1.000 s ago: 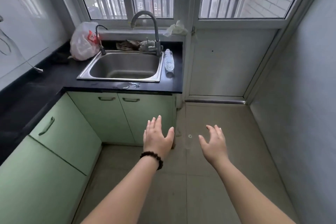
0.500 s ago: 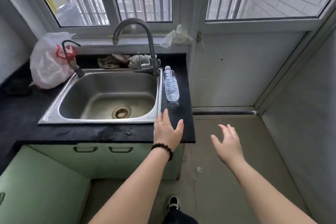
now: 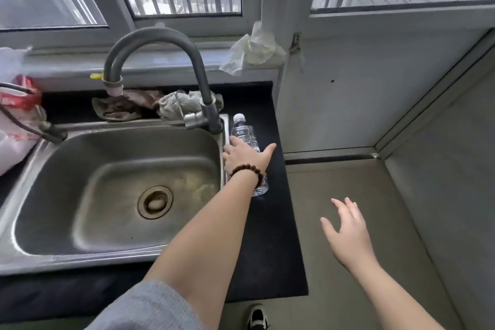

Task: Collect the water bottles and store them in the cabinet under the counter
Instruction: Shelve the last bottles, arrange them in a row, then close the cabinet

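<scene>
Desk (image 3: 270, 249): black worktop, running from 9 o'clock to centre; nearer and larger in view than half a second before, the person having stepped up to it.

Sink (image 3: 112, 195): steel basin set into the desk at 9 o'clock, empty; faucet (image 3: 198, 67) at its far right corner, rags behind it.

Left hand (image 3: 245, 157): at centre, beaded bracelet on the wrist. Half a second earlier it hung over the desk's front edge, short of the bottle; it had since reached forward and lay over the bottle's middle, fingers spread and not yet closed. Judged: grasp about to begin, first pickup of the task.

Right hand (image 3: 348, 233): at 4 o'clock over the floor, open and holding nothing, well apart from the bottle.

Water bottle (image 3: 245, 134): clear, white-capped, lying on its side on the desk strip just right of the sink, cap toward 12 o'clock, base showing below the left wrist.

Cabinet: not in view.
</scene>
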`<state>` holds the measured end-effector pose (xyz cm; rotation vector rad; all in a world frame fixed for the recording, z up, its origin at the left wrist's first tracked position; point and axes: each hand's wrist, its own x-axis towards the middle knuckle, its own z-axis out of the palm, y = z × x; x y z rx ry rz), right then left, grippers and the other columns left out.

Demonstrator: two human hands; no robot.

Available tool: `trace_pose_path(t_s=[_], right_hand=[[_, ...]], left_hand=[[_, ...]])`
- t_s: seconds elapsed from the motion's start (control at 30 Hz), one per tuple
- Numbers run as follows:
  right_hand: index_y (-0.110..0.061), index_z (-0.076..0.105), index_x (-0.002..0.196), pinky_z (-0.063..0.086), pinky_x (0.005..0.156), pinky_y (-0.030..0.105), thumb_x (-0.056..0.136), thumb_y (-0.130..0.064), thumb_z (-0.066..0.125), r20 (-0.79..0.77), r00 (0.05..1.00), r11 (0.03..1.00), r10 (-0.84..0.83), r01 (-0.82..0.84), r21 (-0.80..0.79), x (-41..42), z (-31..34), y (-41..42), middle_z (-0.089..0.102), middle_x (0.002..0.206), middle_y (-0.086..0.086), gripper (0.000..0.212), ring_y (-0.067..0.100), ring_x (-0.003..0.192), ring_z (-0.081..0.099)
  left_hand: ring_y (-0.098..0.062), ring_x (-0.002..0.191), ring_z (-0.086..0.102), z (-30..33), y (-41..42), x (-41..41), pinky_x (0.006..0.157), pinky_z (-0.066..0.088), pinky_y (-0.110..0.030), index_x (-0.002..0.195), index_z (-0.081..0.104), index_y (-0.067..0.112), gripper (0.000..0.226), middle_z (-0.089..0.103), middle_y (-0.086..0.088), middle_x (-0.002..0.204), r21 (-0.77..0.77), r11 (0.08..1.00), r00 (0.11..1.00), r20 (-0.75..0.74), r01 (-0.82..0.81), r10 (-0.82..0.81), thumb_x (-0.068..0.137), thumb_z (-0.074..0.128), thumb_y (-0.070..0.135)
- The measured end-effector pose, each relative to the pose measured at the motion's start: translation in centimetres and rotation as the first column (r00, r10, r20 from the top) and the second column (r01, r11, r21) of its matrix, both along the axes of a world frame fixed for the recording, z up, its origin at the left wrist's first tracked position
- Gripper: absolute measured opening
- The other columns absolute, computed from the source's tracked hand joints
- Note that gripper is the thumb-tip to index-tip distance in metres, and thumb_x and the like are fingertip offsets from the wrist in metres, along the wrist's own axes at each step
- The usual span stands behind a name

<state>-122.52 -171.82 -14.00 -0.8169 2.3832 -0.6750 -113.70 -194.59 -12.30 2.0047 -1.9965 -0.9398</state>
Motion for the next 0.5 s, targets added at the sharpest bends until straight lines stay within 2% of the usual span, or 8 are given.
trace_pose_path(t_s=[0.13,0.23,0.3,0.5], right_hand=[[-0.022,0.035,0.146,0.016,0.116,0.036,0.095,-0.03,0.052,0.021,1.0,0.999,0.005,-0.006,0.046,-0.7,-1.1,-0.8,0.014,0.16,-0.001,0.053,0.013,0.148,0.002],[-0.022,0.034,0.146,0.016,0.117,0.036,0.096,-0.029,0.051,0.04,0.999,0.998,0.019,-0.021,0.055,-1.0,-1.5,-1.5,0.014,0.16,-0.001,0.054,0.014,0.149,0.001],[-0.022,0.033,0.146,0.016,0.117,0.035,0.096,-0.029,0.051,0.046,0.998,0.998,0.037,-0.04,0.055,-1.2,-1.5,-1.7,0.013,0.161,-0.002,0.054,0.013,0.149,0.001],[-0.022,0.033,0.146,0.014,0.117,0.033,0.096,-0.029,0.05,0.039,0.993,0.993,0.116,-0.116,0.011,-3.3,-0.3,-1.4,0.013,0.16,-0.001,0.054,0.014,0.148,0.002]], left_hand=[[-0.033,0.131,0.039,-1.3,-0.7,-0.3,0.098,0.042,-0.043,0.143,0.022,0.004,0.102,0.04,-0.019,0.142,-0.008,1.0,0.998,0.055,-0.024,0.025,0.072,0.07,0.06],[-0.034,0.129,0.041,-1.6,-0.8,-0.3,0.095,0.043,-0.043,0.141,0.024,0.005,0.088,0.042,-0.018,0.14,-0.017,0.999,0.998,0.048,-0.037,0.037,0.075,0.067,0.044],[-0.034,0.126,0.044,-1.6,-0.8,-0.1,0.098,0.043,-0.044,0.138,0.028,0.004,0.082,0.045,-0.018,0.136,-0.03,0.998,0.998,0.026,-0.051,0.052,0.074,0.065,0.041],[-0.028,0.125,0.046,-1.0,2.9,0.7,0.1,0.044,-0.041,0.143,0.026,0.008,0.083,0.044,-0.012,0.138,-0.08,0.991,0.977,-0.191,-0.107,0.091,0.078,0.068,0.038]])
